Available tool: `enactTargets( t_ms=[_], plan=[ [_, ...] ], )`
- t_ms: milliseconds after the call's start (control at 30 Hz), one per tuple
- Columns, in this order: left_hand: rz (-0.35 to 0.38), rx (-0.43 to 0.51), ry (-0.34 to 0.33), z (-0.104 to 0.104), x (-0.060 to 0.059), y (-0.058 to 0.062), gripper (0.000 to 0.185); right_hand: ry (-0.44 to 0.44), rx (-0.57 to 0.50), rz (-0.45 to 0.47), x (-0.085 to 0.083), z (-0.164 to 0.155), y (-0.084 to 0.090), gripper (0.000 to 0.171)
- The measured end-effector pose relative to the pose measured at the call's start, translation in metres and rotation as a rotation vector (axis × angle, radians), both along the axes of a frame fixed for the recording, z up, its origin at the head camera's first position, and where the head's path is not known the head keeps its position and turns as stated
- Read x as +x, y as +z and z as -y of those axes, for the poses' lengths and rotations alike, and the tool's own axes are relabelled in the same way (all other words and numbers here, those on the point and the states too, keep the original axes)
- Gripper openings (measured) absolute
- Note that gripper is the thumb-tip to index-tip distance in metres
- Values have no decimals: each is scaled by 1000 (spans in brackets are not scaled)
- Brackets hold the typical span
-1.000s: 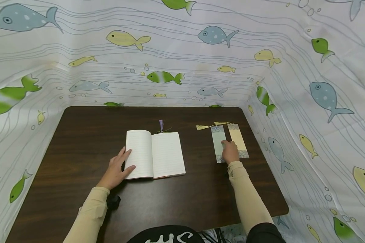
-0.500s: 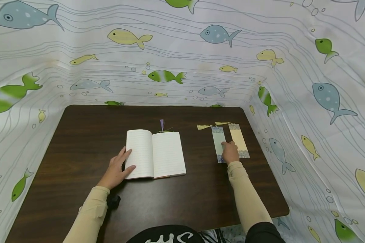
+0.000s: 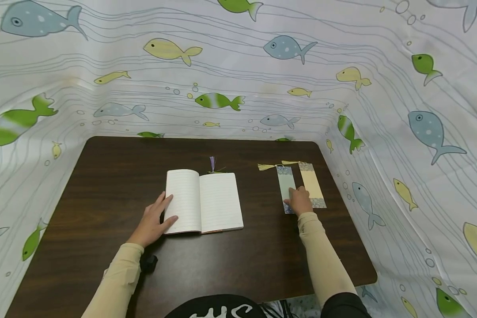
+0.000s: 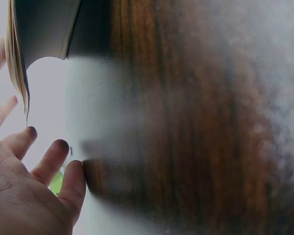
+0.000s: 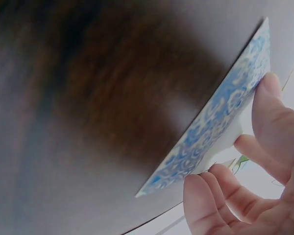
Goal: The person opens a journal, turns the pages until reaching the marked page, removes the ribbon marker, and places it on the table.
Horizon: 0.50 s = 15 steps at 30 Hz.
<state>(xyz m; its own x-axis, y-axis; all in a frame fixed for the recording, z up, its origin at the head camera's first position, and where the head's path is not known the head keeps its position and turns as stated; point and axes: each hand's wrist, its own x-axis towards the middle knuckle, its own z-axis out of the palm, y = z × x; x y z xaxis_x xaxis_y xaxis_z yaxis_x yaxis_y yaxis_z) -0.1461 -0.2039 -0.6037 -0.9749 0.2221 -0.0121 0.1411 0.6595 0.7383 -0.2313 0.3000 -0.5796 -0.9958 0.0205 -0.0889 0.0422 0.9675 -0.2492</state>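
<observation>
Head view shows the right hand (image 3: 300, 202) on the near end of the blue bookmark (image 3: 286, 184), whose long axis runs near to far. Right wrist view shows thumb and fingers (image 5: 272, 112) pinching that end, lifting its edge off the table (image 3: 103, 185). The open notebook (image 3: 202, 202) lies well to the left, where the left hand (image 3: 153, 221) rests flat on its left edge, fingers relaxed.

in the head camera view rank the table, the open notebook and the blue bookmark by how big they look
1. The table, largest by far.
2. The open notebook.
3. The blue bookmark, smallest, its near end partly covered by the right hand.
</observation>
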Motion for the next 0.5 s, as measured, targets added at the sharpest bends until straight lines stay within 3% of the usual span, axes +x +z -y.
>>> enactTargets(
  t_ms=[500],
  plan=[
    [16,-15,13,0,3,3,79,-9,13,-25,-4,-8,0,50]
  ],
)
